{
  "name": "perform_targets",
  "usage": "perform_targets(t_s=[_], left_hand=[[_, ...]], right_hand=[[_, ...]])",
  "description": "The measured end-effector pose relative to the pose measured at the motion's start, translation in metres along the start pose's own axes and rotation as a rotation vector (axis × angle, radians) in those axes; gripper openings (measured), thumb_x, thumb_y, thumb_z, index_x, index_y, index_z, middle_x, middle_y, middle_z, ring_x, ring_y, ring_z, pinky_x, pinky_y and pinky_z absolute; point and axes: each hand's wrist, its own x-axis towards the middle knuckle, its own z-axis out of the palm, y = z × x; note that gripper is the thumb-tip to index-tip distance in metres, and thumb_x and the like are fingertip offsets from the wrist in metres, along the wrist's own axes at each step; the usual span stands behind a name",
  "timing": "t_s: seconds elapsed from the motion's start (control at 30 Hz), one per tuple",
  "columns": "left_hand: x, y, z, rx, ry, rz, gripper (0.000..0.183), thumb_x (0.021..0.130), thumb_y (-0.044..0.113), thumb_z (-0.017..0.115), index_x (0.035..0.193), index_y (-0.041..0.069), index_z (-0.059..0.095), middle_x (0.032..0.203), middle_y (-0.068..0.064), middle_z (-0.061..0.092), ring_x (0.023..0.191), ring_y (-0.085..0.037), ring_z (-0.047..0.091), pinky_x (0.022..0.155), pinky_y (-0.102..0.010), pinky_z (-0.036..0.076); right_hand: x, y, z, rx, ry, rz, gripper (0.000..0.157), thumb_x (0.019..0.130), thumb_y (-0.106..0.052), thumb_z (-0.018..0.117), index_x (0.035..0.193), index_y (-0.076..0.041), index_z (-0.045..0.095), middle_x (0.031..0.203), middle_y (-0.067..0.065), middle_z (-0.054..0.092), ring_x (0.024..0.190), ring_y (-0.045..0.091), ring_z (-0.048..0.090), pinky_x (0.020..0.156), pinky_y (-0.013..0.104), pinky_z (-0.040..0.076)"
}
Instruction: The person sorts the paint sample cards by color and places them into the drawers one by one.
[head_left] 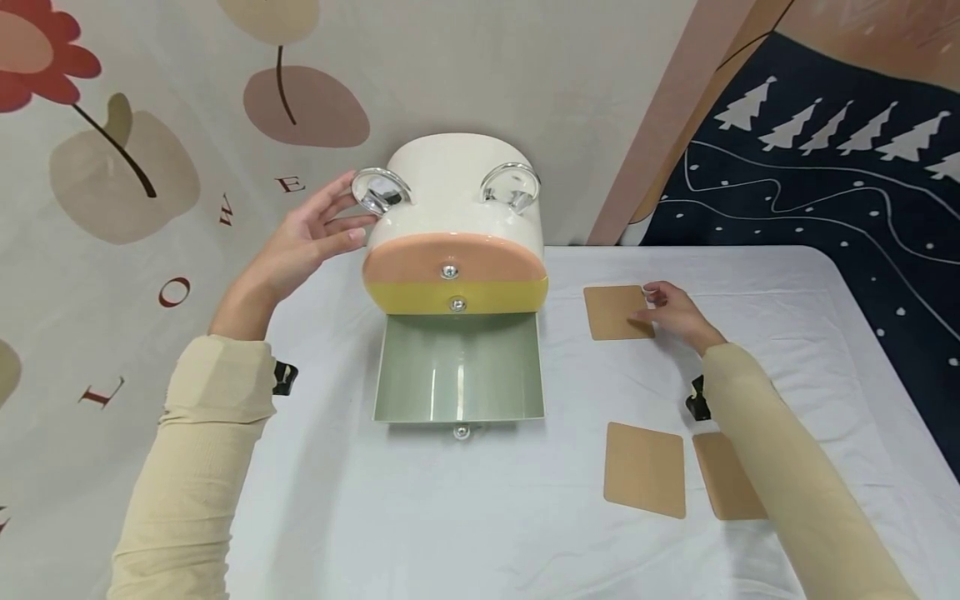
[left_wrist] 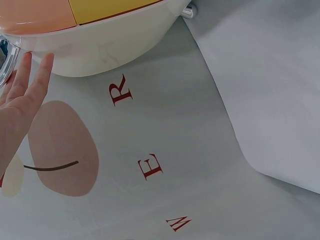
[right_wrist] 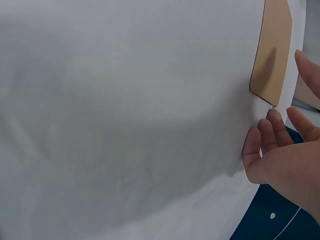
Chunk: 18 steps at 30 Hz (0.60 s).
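A cream cabinet (head_left: 461, 183) with two round chrome pieces on top stands at the back of the table. Its orange drawer (head_left: 408, 260) and yellow drawer (head_left: 408, 296) are closed, while the green drawer (head_left: 461, 367) at the bottom is pulled out with nothing in it. My left hand (head_left: 296, 242) is beside the left chrome piece (head_left: 381, 192), fingers extended against its outer side. On the right, my right hand (head_left: 675, 315) is at the right edge of a brown square card (head_left: 611, 312), thumb above it and fingers loosely bent. In the right wrist view the fingertips show by the card's corner (right_wrist: 270, 90).
Two more brown cards (head_left: 645, 471) lie nearer, the rightmost card (head_left: 727, 475) partly covered by the right sleeve. White cloth (head_left: 450, 517) covers the table. Behind the cabinet hangs a printed backdrop (head_left: 585, 100); a dark patterned cloth (head_left: 810, 192) is at the right.
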Motion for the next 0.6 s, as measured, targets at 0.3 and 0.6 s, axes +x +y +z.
perform_targets(t_s=[0.3, 0.6], left_hand=[[-0.002, 0.001, 0.0, -0.019, 0.005, -0.006, 0.068, 0.089, -0.003, 0.053, 0.146, 0.014, 0.02, 0.142, -0.014, 0.031, 0.122, -0.025, 0.043, 0.089, -0.019, 0.045], [0.0, -0.002, -0.001, -0.037, 0.0, -0.002, 0.07, 0.089, -0.002, 0.055, 0.146, 0.016, 0.02, 0.142, -0.012, 0.031, 0.123, -0.024, 0.042, 0.089, -0.018, 0.044]], right_hand=[[0.014, -0.006, 0.008, -0.112, 0.035, 0.08, 0.076, 0.082, -0.023, 0.067, 0.139, 0.003, 0.025, 0.13, 0.029, 0.03, 0.114, 0.039, 0.033, 0.099, 0.051, 0.033], [0.018, -0.006, 0.012, -0.186, 0.064, 0.091, 0.074, 0.078, -0.02, 0.07, 0.135, 0.004, 0.029, 0.125, 0.03, 0.03, 0.112, 0.041, 0.031, 0.095, 0.051, 0.036]])
